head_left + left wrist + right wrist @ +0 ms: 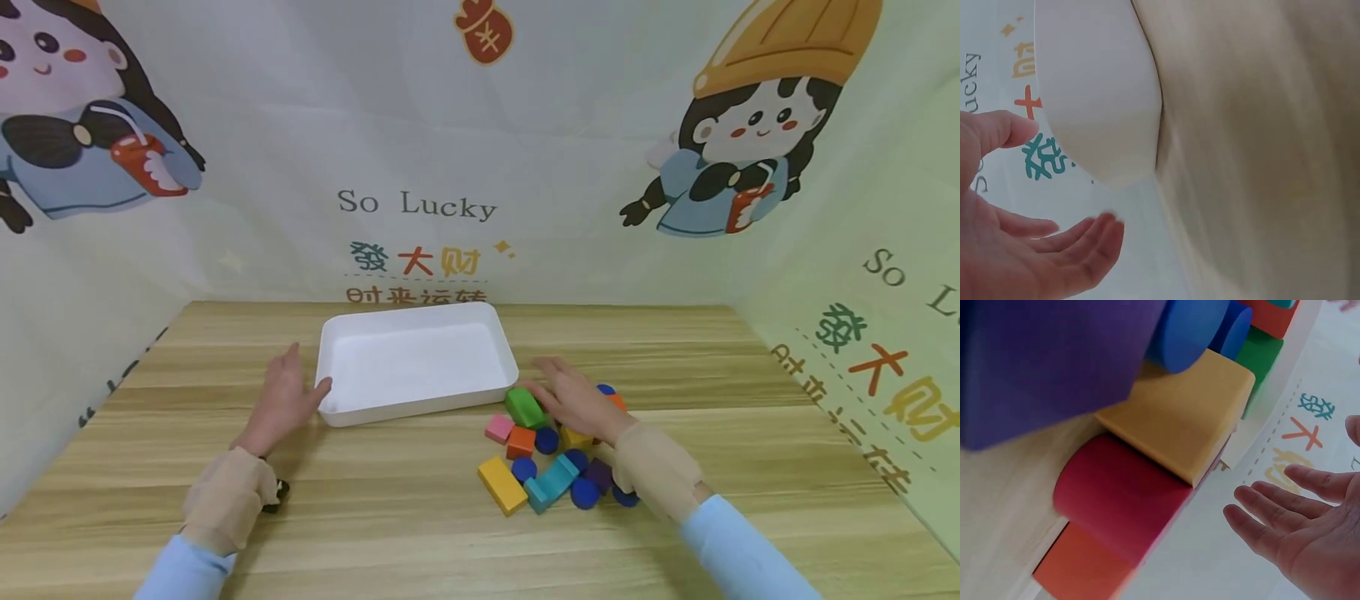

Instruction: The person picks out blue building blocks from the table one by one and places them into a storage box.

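A shallow white tray [420, 409] lies on the wooden table, with nothing inside it. At its left end is my left hand [283, 398], thumb tip by the rim and fingers spread apart, holding nothing. My right hand [576, 402] hovers over the pile of toy blocks off the tray's right corner, fingers extended and the palm bare in the right wrist view. Nearest to it are a green block [525, 407] and a yellow block [1179, 406]. A red rounded block [1119, 497], an orange block [1085, 562] and a purple block [1054, 362] show close up. Part of the pile is hidden under my right hand.
Toward the front of the pile lie a yellow block [502, 486], a teal arch block [553, 483], a pink block [498, 428] and several blue round blocks [585, 492]. A printed cloth [570, 208] hangs behind and beside the table [360, 517].
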Motion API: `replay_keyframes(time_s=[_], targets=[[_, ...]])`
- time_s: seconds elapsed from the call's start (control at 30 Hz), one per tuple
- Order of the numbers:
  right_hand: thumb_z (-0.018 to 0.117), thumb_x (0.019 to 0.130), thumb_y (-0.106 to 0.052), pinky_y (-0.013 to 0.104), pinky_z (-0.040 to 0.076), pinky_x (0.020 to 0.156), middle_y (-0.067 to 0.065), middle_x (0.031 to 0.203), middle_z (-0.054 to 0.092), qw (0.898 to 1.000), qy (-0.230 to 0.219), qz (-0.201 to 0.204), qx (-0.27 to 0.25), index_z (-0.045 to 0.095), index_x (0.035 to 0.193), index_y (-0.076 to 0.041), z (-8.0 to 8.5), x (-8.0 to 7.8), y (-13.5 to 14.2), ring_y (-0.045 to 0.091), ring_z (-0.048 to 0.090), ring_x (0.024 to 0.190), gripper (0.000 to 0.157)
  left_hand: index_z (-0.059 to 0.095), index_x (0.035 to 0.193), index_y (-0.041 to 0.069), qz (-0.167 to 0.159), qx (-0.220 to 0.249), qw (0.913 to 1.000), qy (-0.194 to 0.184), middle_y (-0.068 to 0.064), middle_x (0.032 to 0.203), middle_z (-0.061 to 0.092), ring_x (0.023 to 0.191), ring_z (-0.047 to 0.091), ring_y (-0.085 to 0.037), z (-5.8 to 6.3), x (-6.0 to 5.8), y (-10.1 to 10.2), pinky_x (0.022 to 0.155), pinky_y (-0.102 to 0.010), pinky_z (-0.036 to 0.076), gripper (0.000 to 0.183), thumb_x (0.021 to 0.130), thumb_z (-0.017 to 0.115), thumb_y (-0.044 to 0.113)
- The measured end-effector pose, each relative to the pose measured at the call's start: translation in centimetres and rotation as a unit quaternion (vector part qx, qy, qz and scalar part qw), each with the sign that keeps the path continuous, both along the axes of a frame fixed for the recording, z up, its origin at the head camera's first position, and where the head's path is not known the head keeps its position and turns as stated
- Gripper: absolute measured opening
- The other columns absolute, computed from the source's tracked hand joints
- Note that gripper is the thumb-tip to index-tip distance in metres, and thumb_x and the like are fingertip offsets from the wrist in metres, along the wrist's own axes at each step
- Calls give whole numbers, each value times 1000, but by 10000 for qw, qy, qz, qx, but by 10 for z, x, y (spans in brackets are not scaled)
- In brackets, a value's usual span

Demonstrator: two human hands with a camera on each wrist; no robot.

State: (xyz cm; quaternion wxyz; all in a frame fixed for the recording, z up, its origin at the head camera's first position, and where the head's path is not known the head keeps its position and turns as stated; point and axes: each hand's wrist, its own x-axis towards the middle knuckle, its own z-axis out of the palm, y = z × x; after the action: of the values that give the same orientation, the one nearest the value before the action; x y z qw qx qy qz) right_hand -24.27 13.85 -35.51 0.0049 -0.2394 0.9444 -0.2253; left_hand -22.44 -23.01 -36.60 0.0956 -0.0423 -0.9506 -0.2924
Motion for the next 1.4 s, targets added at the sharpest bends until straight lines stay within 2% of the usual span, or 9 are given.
replay_keyframes(time_s=[0.2, 0.3, 0.43, 0.53, 0.63, 0.8, 1.0, 1.23, 1.4], targets=[[40, 92, -38, 49, 39, 95, 18, 130, 43, 9998, 166, -60, -75, 39, 130, 0, 0, 8, 13, 35, 45, 114, 53, 26, 119, -21, -110, 120, 9991, -390, -39, 107, 47, 94, 50, -45, -6, -1, -3, 81, -52, 44, 56, 88, 50, 19], [41, 92, -39, 50, 39, 94, 19, 129, 44, 9997, 216, -125, -83, 40, 129, 0, -1, 13, 17, 36, 45, 114, 53, 23, 123, -20, -182, 235, 9972, -682, -38, 109, 48, 90, 56, -42, -9, -2, -4, 79, -49, 46, 57, 90, 46, 20], [42, 92, -39, 51, 38, 95, 19, 131, 41, 9996, 197, -185, 75, 40, 129, -1, -2, 23, 23, 37, 42, 116, 53, 13, 126, -25, -285, 321, 9958, -806, -37, 108, 50, 87, 58, -39, -11, -3, -6, 79, -46, 46, 61, 91, 42, 16], [45, 91, -37, 48, 42, 93, 19, 131, 40, 9993, 308, -74, 197, 42, 127, 0, -5, 30, 26, 36, 44, 115, 52, 22, 122, -24, -382, 213, 9962, -751, -36, 103, 53, 84, 58, -38, -12, -4, -6, 74, -43, 48, 52, 90, 41, 12], [48, 90, -35, 46, 45, 89, 20, 130, 40, 9986, 466, 50, 237, 45, 125, 2, -7, 35, 29, 36, 47, 112, 51, 31, 119, -20, -483, 142, 9961, -722, -35, 98, 54, 72, 60, -30, -13, -3, -6, 63, -34, 49, 43, 86, 40, 6], [53, 88, -31, 46, 47, 87, 24, 126, 42, 9964, 773, 242, 250, 48, 120, 5, -8, 41, 33, 36, 51, 106, 47, 31, 121, -16, -707, 559, 9923, -847, -36, 96, 53, 54, 61, -21, -14, -3, -5, 49, -27, 51, 42, 82, 37, -3], [59, 84, -24, 45, 47, 87, 22, 118, 49, 9916, 1183, 339, 399, 56, 110, 5, -11, 48, 38, 34, 51, 105, 39, 29, 118, -16, -873, 1156, 9828, -1143, -36, 92, 52, 52, 62, -22, -15, -4, -4, 47, -30, 54, 37, 83, 36, -8], [64, 81, -19, 36, 52, 76, 18, 106, 54, 9847, 1607, 488, 470, 61, 99, 4, -18, 52, 46, 26, 56, 91, 30, 26, 120, -16, -882, 1293, 9798, -1248, -33, 88, 51, 53, 61, -23, -12, -5, -3, 48, -31, 54, 38, 83, 35, -9], [66, 78, -18, 27, 50, 66, 10, 94, 51, 9798, 1817, 615, 571, 62, 95, 4, -19, 60, 48, 16, 51, 79, 28, 25, 122, -16, -908, 1329, 9775, -1364, -32, 87, 52, 54, 61, -20, -12, -6, -4, 50, -31, 55, 41, 83, 35, -9]])
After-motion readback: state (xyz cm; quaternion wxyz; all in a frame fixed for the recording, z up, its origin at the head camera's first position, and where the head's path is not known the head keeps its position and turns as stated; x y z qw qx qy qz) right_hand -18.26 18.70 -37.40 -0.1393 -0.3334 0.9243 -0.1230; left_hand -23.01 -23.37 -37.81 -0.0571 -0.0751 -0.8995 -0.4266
